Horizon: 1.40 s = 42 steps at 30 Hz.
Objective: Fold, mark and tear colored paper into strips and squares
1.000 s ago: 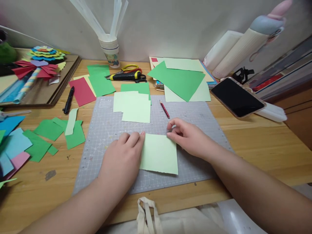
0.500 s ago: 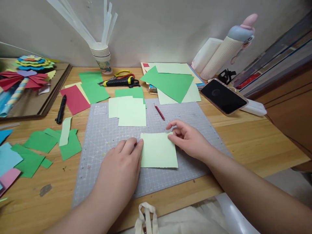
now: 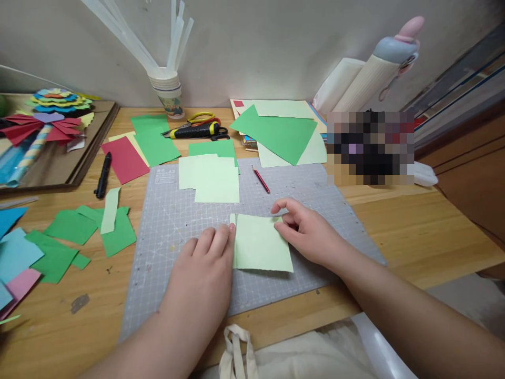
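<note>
A light green sheet of paper (image 3: 262,243) lies on the grey cutting mat (image 3: 173,210), with a narrow creased strip along its left side. My left hand (image 3: 205,263) is at that side, its fingers curled close together and the fingertips pressing the strip; its thumb is hidden. At the upper right corner, my right hand (image 3: 305,226) pinches the paper between thumb and bent fingers. The sheet's right part looks slightly raised from the mat. Beyond the hands lie a red pencil (image 3: 261,180) and more light green sheets (image 3: 216,181).
Green paper pieces (image 3: 71,227) lie at left, near a black pen (image 3: 103,176). Behind the mat are a utility knife (image 3: 195,130), a paper cup with straws (image 3: 171,101) and stacked paper (image 3: 276,131). A bottle (image 3: 366,81) stands back right; a pixelated patch hides things below it.
A creased strip now shows at the paper's left side, and the rest of the sheet tilts up a little. Both hands stay at its edges. The view has shifted slightly.
</note>
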Motion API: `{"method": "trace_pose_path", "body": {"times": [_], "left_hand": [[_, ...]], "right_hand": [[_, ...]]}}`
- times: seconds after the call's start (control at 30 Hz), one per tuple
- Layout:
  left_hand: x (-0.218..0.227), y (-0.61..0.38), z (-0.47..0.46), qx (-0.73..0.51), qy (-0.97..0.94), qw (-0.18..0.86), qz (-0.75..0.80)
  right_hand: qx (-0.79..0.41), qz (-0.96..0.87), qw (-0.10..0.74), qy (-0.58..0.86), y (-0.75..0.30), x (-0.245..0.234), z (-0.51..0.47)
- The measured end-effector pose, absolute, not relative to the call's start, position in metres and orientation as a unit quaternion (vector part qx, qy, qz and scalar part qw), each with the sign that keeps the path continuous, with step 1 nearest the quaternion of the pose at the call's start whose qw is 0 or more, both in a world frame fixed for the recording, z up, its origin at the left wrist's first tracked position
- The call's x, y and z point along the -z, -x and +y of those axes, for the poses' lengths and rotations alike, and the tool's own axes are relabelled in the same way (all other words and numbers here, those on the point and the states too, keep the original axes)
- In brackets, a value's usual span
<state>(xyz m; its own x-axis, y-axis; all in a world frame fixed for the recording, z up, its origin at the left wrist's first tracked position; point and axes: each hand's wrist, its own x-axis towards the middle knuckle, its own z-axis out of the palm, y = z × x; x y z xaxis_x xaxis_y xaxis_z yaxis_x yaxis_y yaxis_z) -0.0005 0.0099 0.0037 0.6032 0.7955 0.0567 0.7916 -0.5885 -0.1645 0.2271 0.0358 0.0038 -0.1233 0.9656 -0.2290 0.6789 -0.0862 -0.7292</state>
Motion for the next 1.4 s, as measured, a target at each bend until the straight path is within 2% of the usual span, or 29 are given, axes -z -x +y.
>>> {"method": "trace_pose_path", "body": {"times": [0.23,0.47,1.0,1.27,1.4], "left_hand": [[-0.011,0.002,0.013,-0.040,0.884,0.039,-0.464],[-0.018,0.006,0.003,-0.067,0.890,0.021,-0.450],[-0.009,0.000,-0.013,-0.103,0.894,0.088,-0.428],[-0.009,0.005,-0.008,-0.071,0.901,0.065,-0.423],[-0.011,0.012,-0.011,-0.013,0.898,0.058,-0.436]], "right_hand": [[-0.456,-0.572,0.243,0.637,-0.231,-0.004,0.018],[-0.437,-0.545,0.274,0.661,-0.223,-0.003,0.000],[-0.388,-0.583,0.232,0.675,-0.218,0.001,-0.006],[-0.406,-0.575,0.267,0.659,-0.220,0.001,-0.010],[-0.422,-0.563,0.291,0.648,-0.219,0.000,-0.017]]}}
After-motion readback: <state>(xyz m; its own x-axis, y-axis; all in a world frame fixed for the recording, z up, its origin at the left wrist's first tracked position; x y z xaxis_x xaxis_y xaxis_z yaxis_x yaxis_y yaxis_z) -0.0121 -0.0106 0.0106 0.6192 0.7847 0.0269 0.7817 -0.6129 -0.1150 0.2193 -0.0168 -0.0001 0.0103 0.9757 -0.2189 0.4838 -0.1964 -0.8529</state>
